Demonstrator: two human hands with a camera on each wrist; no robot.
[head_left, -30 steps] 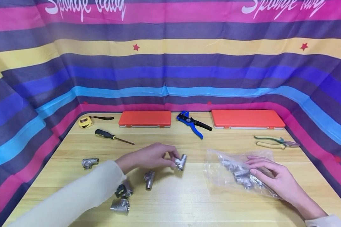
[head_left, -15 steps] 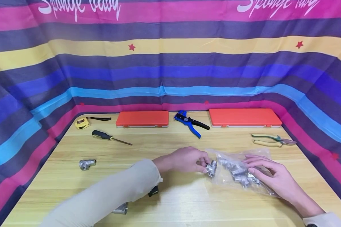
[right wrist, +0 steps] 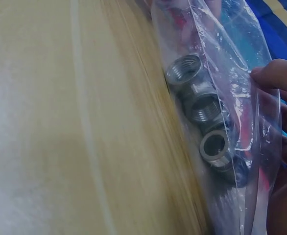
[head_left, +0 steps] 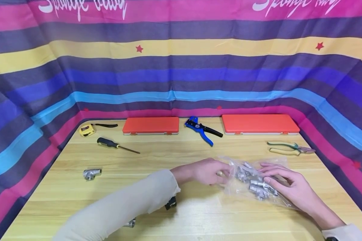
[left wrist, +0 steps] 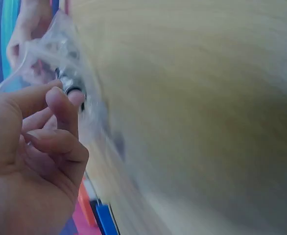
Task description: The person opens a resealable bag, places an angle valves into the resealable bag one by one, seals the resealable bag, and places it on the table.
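Clear plastic bag (head_left: 236, 191), three o'clock on tabletop (head_left: 199, 217), pinched by right hand (head_left: 294, 188); fittings (head_left: 260, 192) inside. Left hand (head_left: 207, 171) at its nine-o'clock edge, fingers narrow, hold unclear. Loose fitting (head_left: 92, 174): nine o'clock. Step, seemingly: bagging fittings. Next likely calls for withdrawing fingers without snagging plastic.

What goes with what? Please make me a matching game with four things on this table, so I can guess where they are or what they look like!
Things:
1. plastic bag
2. tape measure
3. wire stripper
4. screwdriver

Clues:
A. between two orange boxes
B. long and thin, with a dark handle
C. see-through, with metal fittings inside
D. yellow, with a black strap

Right pairs: 1-C, 2-D, 3-A, 4-B
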